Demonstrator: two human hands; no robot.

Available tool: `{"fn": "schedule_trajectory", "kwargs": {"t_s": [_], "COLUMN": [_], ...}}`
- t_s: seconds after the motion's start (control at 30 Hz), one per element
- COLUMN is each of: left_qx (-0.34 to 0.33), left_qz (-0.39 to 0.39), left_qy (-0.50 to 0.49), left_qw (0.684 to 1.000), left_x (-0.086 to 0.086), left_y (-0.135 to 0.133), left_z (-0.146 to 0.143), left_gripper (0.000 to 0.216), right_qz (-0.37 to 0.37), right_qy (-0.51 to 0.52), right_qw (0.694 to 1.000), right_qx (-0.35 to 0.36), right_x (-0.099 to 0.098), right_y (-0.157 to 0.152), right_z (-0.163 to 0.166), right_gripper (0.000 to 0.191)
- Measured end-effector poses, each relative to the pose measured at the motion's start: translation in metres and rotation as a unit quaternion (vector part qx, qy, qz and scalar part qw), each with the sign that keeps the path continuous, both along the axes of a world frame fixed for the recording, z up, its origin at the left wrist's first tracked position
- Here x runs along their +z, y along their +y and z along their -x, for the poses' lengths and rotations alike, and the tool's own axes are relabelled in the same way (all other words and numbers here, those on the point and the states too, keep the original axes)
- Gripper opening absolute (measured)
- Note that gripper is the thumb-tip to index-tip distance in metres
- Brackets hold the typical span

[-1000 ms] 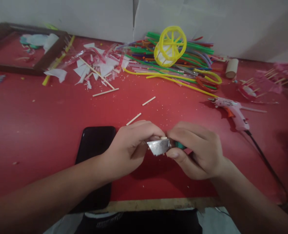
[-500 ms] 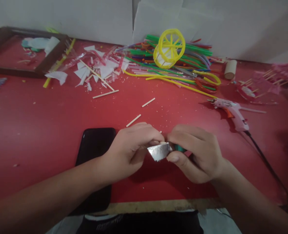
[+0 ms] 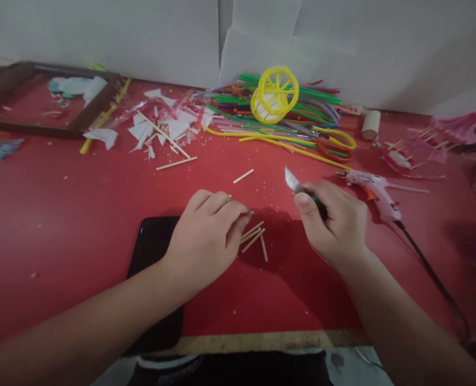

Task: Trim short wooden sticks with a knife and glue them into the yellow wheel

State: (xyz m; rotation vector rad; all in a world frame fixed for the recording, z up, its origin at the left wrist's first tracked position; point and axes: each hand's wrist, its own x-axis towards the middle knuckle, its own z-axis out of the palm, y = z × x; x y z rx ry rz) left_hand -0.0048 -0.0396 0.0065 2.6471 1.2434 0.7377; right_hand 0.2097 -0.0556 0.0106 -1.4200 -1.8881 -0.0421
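My right hand (image 3: 334, 222) is wrapped round a craft knife (image 3: 295, 180); its short, pale blade points up and to the left, and a little of the dark green handle shows. My left hand (image 3: 209, 236) is pinched closed over the table, the tip of a thin wooden stick (image 3: 251, 213) peeking out at its fingertips. Most of that stick is hidden. Several short cut sticks (image 3: 264, 247) lie in a small pile just beside the left fingers. Farther up, another short stick (image 3: 243, 176) rests alone between the two hands.
A black phone (image 3: 153, 241) lies partly under my left forearm. To the right is a pink glue gun (image 3: 376, 193) with its cord. Along the back are coloured pipe cleaners (image 3: 314, 102), a yellow wheeled model (image 3: 278, 94), paper scraps (image 3: 177, 127) and a brown frame (image 3: 74, 126).
The knife blade has moved away from the left fingers, up and to the right. My hands are now apart, and the pile of short sticks between them has come into view.
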Motion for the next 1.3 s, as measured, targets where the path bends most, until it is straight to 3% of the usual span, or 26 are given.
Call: {"fn": "schedule_trajectory", "kwargs": {"t_s": [0.1,0.2,0.37,0.43,0.53,0.67,0.83,0.93,1.03,1.17,1.3], "left_qx": [0.004,0.018,0.088,0.097,0.064,0.051,0.06,0.039,0.001,0.01,-0.029], "left_qz": [-0.007,0.037,0.153,0.141,0.186,0.187,0.176,0.199,0.182,0.176,0.135], "left_qy": [0.08,0.088,0.021,0.022,0.134,0.147,0.098,-0.013,-0.042,-0.015,0.115], "left_qw": [0.997,0.995,0.984,0.985,0.971,0.97,0.978,0.979,0.982,0.984,0.984], "left_x": [0.008,0.022,0.037,0.033,0.02,0.006,0.01,0.017,0.019,0.015,0.008], "left_y": [-0.004,0.0,0.045,0.07,0.099,0.114,0.101,0.086,0.071,0.056,0.044], "left_z": [-0.002,-0.002,-0.008,-0.014,-0.025,-0.036,-0.034,-0.025,-0.013,0.001,0.002], "left_gripper": [0.016,0.017,0.022,0.034,0.024,0.017,0.022,0.027,0.021,0.017,0.02], "right_qz": [0.001,0.002,0.002,0.003,0.001,-0.003,-0.004,-0.003,0.004,0.081,0.147], "right_qy": [-0.009,-0.014,-0.005,-0.009,-0.014,-0.017,-0.017,-0.02,-0.027,-0.072,-0.133], "right_qw": [1.0,1.0,1.0,1.0,1.0,1.0,1.0,1.0,1.0,0.991,0.971], "right_qx": [0.008,0.009,0.004,0.003,0.001,0.003,0.008,0.006,-0.008,-0.084,-0.137], "right_x": [0.0,0.0,0.0,0.0,0.0,-0.001,-0.001,0.0,-0.001,-0.008,-0.02], "right_y": [0.0,0.0,0.0,0.0,0.001,0.001,0.0,0.0,-0.001,0.003,0.008], "right_z": [-0.001,-0.002,-0.003,-0.003,-0.003,-0.003,-0.002,-0.001,0.0,-0.001,-0.005], "right_gripper": [0.022,0.022,0.024,0.025,0.025,0.025,0.024,0.025,0.027,0.028,0.026]}}
